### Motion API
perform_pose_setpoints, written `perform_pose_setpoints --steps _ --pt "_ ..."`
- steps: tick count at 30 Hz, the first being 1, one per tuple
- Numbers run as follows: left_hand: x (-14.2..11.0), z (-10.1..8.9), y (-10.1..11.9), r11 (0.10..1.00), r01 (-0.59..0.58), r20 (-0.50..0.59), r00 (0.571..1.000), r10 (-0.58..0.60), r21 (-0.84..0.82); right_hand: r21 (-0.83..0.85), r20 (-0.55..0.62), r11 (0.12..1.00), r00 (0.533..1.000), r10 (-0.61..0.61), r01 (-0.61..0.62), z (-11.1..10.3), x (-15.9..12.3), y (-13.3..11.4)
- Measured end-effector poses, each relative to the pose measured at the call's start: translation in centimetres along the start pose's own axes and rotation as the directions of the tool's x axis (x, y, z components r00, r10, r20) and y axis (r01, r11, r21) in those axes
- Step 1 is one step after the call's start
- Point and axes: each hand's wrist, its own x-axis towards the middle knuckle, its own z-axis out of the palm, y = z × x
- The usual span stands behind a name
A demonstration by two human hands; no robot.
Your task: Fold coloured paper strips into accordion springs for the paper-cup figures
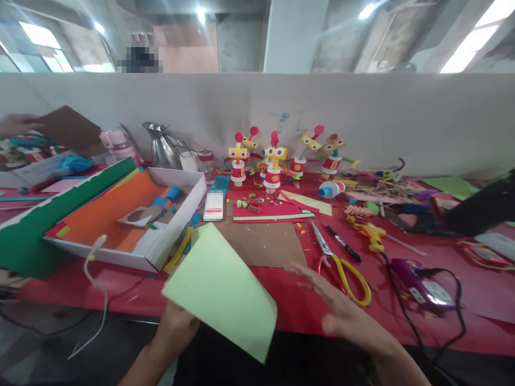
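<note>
A sheet of light green paper (225, 289) is held up at the table's front edge by my left hand (177, 327), which grips its lower left side; the fingers behind the sheet are hidden. My right hand (341, 311) is in the air to the right of the paper, fingers stretched out, slightly blurred and holding nothing. Beyond the sheet lies a brown cardboard piece (265, 244). Scissors with yellow and red handles (332, 257) rest just past my right hand, beside a black pen (343, 243).
Paper-cup figures (273, 171) stand along the white partition. To the left is a white box (173, 214) with coloured paper. On the right are a yellow glue gun (374, 236), a purple device (422, 284) with cables and a glue bottle (332, 188). Another person's hand (18, 126) shows far left.
</note>
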Motion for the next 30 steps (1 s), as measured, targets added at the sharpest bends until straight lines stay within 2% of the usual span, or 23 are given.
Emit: perform_pose_setpoints --steps 2,3,5,7,9,11,13,16,19,20,22,24,25,27,30 --pt "0.8 -0.3 0.4 0.999 -0.001 0.006 1.0 0.002 -0.036 -0.265 0.082 0.961 0.995 -0.053 0.073 1.0 -0.7 -1.2" --pt "1.2 -0.4 0.7 0.998 -0.008 0.028 1.0 0.01 -0.056 -0.358 0.074 0.929 0.995 -0.07 0.092 1.8 -0.8 -1.7" --pt "2.2 -0.5 1.5 0.996 -0.03 0.057 0.998 0.035 -0.079 -0.483 0.035 0.869 0.994 -0.101 0.106 4.0 -0.7 -2.2" --pt "2.9 -0.5 2.3 0.995 -0.037 0.066 0.997 0.043 -0.097 -0.536 -0.006 0.835 0.988 -0.153 0.126 6.3 -0.2 -1.9" --pt "3.4 -0.4 3.1 0.99 -0.047 0.068 0.996 0.056 -0.132 -0.544 -0.083 0.829 0.975 -0.205 0.127 8.0 0.7 -1.3" --pt "3.8 -0.4 3.7 0.982 -0.07 0.064 0.995 0.082 -0.174 -0.525 -0.208 0.848 0.955 -0.213 0.075 8.7 1.6 -0.7" --pt "4.0 -0.7 4.1 0.974 -0.078 0.048 0.995 0.09 -0.211 -0.471 -0.323 0.882 0.925 -0.199 0.025 8.5 2.4 -0.4" --pt "4.4 -1.7 4.5 0.969 -0.078 0.019 0.996 0.085 -0.234 -0.316 -0.414 0.948 0.896 -0.16 0.023 7.6 3.3 -0.9" --pt "5.7 -3.8 3.8 0.994 -0.04 -0.059 0.998 0.034 -0.106 -0.189 -0.484 0.98 0.862 -0.152 0.067 7.1 4.2 -1.9" --pt "6.6 -4.7 3.0 1.0 0.018 -0.12 0.993 -0.02 -0.012 -0.182 -0.5 0.979 0.849 -0.169 0.088 7.1 4.5 -2.3" --pt "8.7 -6.7 0.3 0.958 0.231 -0.235 0.954 -0.188 0.172 -0.222 -0.505 0.968 0.836 -0.214 0.114 7.3 5.0 -2.7" --pt "11.1 -8.8 -3.9 0.863 0.425 -0.376 0.873 -0.31 0.274 -0.287 -0.488 0.951 0.836 -0.249 0.115 7.7 5.3 -2.5" --pt "12.1 -9.8 -6.4 0.82 0.488 -0.401 0.844 -0.356 0.299 -0.319 -0.48 0.942 0.84 -0.254 0.102 7.9 5.4 -2.3" --pt "13.3 -11.6 -11.5 0.728 0.59 -0.384 0.799 -0.463 0.35 -0.373 -0.468 0.925 0.847 -0.251 0.068 8.2 5.4 -1.3" --pt "13.0 -13.7 -17.5 0.541 0.738 -0.335 0.67 -0.663 0.404 -0.447 -0.46 0.894 0.848 -0.265 0.037 8.6 5.3 0.6"
